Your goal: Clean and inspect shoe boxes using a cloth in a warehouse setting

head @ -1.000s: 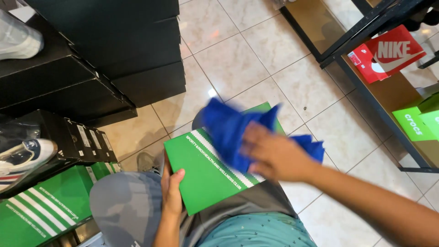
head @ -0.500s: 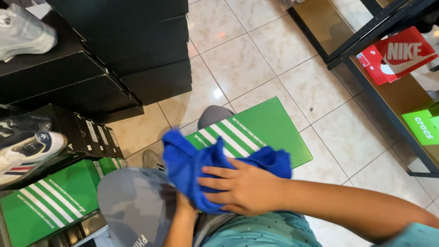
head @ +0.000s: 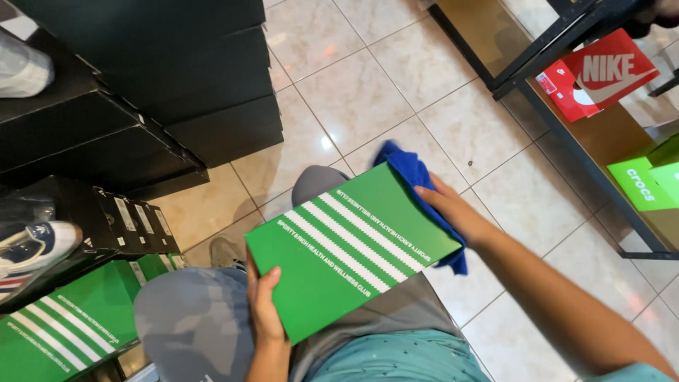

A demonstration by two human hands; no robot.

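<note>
A green shoe box with white stripes [head: 350, 247] rests tilted on my lap. My left hand [head: 263, 304] grips its near left edge. A blue cloth [head: 417, 185] is pressed against the box's far right side by my right hand [head: 447, 206], which is closed on it. Part of the cloth hangs below the box's right corner. My grey-trousered knees show under the box.
Stacked black shoe boxes [head: 163, 85] stand at the left, with sneakers [head: 32, 247] on them. Another green striped box [head: 60, 325] lies at the lower left. A dark metal shelf [head: 566, 106] at the right holds a red box [head: 601, 74] and bright green boxes [head: 643, 180]. The floor is beige tile.
My right hand has slid the blue cloth from the box's top face over to its far right side. The striped lid is now uncovered.
</note>
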